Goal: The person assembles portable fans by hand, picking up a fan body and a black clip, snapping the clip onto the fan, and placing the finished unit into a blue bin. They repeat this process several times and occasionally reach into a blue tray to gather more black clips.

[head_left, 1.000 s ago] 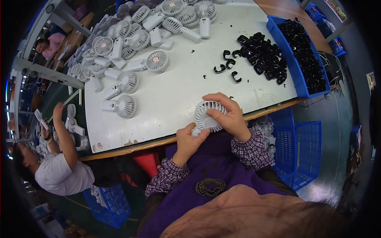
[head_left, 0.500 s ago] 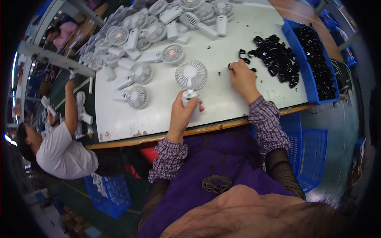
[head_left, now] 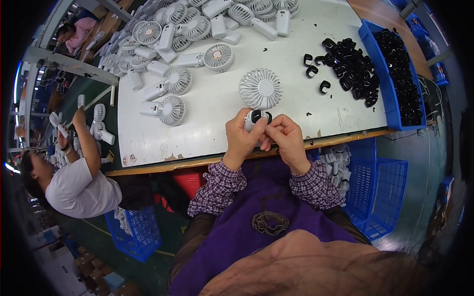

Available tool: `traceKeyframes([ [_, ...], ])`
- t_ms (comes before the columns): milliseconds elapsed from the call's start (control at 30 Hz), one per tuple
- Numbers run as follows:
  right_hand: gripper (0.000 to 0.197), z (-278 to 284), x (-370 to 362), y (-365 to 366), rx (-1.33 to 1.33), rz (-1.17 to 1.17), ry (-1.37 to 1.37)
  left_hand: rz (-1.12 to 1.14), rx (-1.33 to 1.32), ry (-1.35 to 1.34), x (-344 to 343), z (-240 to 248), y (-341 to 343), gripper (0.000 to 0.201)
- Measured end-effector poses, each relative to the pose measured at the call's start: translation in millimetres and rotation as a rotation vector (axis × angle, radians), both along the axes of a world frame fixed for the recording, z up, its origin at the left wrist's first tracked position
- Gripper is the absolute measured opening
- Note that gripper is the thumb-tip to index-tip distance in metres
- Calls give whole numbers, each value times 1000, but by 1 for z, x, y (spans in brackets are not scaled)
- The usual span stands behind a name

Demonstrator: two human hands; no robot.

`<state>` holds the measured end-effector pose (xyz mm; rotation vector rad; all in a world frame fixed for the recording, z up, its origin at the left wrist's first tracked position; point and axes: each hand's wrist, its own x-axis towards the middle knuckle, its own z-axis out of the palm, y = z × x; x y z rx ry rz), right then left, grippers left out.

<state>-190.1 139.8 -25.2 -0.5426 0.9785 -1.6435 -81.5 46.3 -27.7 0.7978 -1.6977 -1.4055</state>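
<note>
My left hand (head_left: 241, 139) is closed around the handle of a white handheld fan (head_left: 260, 90), whose round head points away from me over the table. A curved black clip (head_left: 256, 116) sits at the fan's neck, just below the head. My right hand (head_left: 289, 143) has its fingertips pinched together against the right side of this clip. The fingers hide much of the handle. Several loose black clips (head_left: 324, 88) lie to the right, beside a larger heap (head_left: 349, 69) of the same pieces.
White fans (head_left: 173, 80) lie at the left, with a big pile (head_left: 197, 27) behind. A blue bin (head_left: 391, 106) of black clips stands on the right edge. Blue crates (head_left: 387, 197) sit below the table. A co-worker in a white shirt (head_left: 81, 190) handles fans at the left.
My right hand has come from the loose clips to the fan's neck, bringing a black clip. The fan has shifted slightly right, still in my left hand.
</note>
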Motion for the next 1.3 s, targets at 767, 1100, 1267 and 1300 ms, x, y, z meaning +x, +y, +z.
traceKeyframes([
  [767,55,10,-46,-11,-127,-61,176,-840,1418,720,-10,-12,5,60],
  [1100,49,17,-52,-25,12,-53,-23,-721,1125,362,0,-10,13,45],
  [1267,51,4,-29,-8,-146,158,-301,-990,1363,751,-2,-32,25,44],
  [1300,51,-1,-26,-8,-189,165,-352,-924,1376,759,-1,-29,31,44],
])
